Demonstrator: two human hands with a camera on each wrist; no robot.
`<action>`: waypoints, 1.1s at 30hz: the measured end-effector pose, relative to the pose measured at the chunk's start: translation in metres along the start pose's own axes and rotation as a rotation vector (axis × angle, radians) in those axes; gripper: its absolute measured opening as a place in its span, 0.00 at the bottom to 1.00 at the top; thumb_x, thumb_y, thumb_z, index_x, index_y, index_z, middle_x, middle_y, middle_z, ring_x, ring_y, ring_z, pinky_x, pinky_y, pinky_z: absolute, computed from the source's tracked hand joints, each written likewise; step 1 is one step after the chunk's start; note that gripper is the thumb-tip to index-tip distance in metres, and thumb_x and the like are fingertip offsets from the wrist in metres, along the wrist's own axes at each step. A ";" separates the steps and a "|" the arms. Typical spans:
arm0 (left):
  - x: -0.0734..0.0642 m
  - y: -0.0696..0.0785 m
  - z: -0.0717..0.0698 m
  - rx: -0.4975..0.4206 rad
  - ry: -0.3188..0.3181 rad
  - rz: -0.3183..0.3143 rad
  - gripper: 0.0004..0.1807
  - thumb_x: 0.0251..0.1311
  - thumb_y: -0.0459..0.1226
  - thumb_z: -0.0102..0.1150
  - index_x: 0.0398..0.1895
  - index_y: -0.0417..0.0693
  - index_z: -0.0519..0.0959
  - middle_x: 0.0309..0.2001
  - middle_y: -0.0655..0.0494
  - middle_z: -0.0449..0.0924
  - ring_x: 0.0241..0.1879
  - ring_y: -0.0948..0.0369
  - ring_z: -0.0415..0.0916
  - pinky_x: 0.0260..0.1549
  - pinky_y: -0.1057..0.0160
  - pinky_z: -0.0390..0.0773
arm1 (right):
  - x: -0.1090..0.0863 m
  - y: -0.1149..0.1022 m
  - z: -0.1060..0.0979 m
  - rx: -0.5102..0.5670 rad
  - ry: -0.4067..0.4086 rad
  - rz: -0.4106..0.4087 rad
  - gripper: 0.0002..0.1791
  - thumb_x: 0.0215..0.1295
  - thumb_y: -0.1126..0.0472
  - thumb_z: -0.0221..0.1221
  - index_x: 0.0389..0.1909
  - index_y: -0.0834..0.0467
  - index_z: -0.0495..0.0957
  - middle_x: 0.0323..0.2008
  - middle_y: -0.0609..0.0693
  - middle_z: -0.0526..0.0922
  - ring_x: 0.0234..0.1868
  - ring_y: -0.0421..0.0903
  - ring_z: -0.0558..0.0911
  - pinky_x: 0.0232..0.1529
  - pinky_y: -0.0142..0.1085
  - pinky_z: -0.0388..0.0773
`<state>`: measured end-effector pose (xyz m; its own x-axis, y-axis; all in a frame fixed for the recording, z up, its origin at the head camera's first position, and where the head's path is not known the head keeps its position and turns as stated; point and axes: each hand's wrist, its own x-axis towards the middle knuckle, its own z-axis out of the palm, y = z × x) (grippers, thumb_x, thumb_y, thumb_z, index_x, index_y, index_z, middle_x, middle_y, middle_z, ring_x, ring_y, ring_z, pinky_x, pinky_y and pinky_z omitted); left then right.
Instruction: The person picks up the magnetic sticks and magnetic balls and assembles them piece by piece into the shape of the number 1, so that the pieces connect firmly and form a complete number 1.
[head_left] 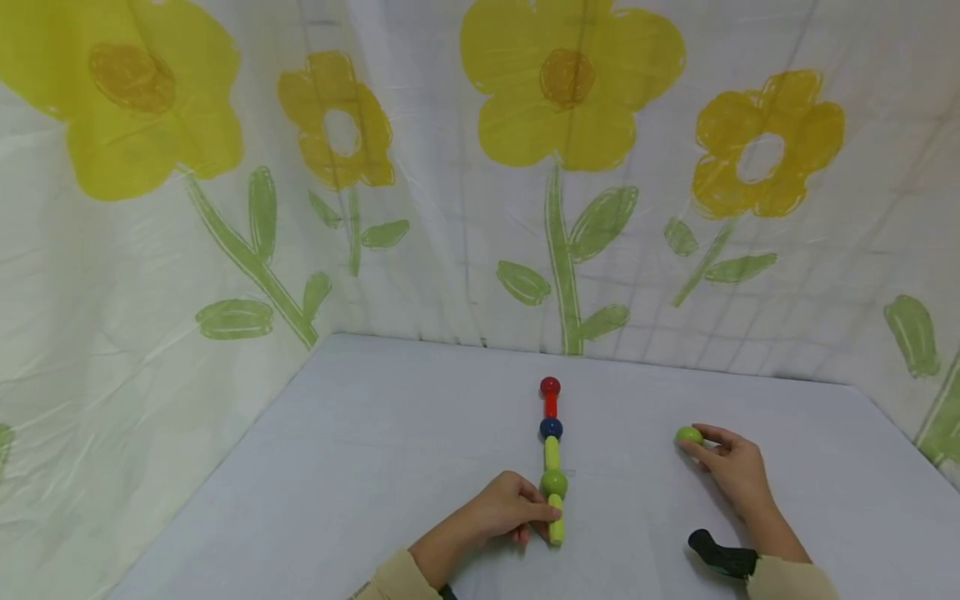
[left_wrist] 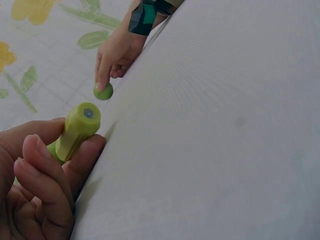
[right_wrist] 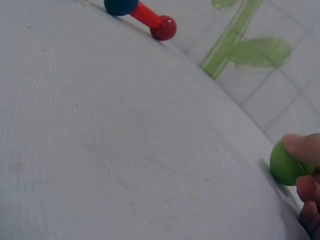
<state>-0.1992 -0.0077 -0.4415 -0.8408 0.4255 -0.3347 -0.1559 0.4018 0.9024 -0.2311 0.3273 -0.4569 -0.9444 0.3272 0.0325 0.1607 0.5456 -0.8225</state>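
A straight chain of balls and rods runs down the middle of the table in the head view. From the far end it has a red ball [head_left: 550,386], a red rod [head_left: 551,406], a blue ball [head_left: 551,428], a yellow-green rod [head_left: 552,452], a green ball [head_left: 553,482] and a second yellow-green rod [head_left: 556,525]. My left hand [head_left: 510,508] pinches that nearest rod between thumb and fingers. A round grey spot shows on the rod's free end [left_wrist: 88,113] in the left wrist view. Off to the right, my right hand [head_left: 738,471] pinches a loose green ball [head_left: 688,435].
The white table [head_left: 360,467] reaches back to a hanging sheet [head_left: 427,275] printed with yellow flowers. A black wrist strap [head_left: 722,557] sticks out beside my right forearm. The sheet also hangs along the left side.
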 end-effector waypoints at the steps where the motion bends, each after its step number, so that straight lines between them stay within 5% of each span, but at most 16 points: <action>1: 0.000 0.000 0.000 -0.001 -0.001 0.003 0.09 0.52 0.41 0.66 0.24 0.45 0.82 0.18 0.54 0.81 0.09 0.69 0.62 0.10 0.76 0.61 | 0.000 -0.001 0.001 0.000 -0.001 -0.005 0.33 0.56 0.47 0.64 0.58 0.64 0.71 0.19 0.41 0.73 0.22 0.34 0.71 0.24 0.29 0.69; 22: 0.000 -0.001 -0.001 0.003 -0.005 -0.004 0.09 0.52 0.41 0.66 0.24 0.45 0.83 0.18 0.56 0.81 0.09 0.69 0.62 0.10 0.76 0.61 | -0.007 -0.008 0.012 -0.007 -0.081 -0.053 0.35 0.54 0.45 0.64 0.57 0.65 0.72 0.19 0.43 0.75 0.20 0.35 0.70 0.22 0.31 0.64; 33: 0.000 0.000 0.000 0.006 -0.003 -0.009 0.09 0.52 0.42 0.66 0.25 0.45 0.83 0.18 0.56 0.80 0.09 0.68 0.62 0.10 0.76 0.61 | -0.014 -0.009 0.016 -0.043 -0.035 -0.110 0.30 0.56 0.49 0.64 0.54 0.65 0.74 0.20 0.46 0.77 0.20 0.34 0.70 0.23 0.30 0.65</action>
<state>-0.1991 -0.0080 -0.4410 -0.8377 0.4245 -0.3437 -0.1603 0.4105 0.8977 -0.2243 0.3053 -0.4590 -0.9663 0.2369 0.1011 0.0668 0.6096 -0.7899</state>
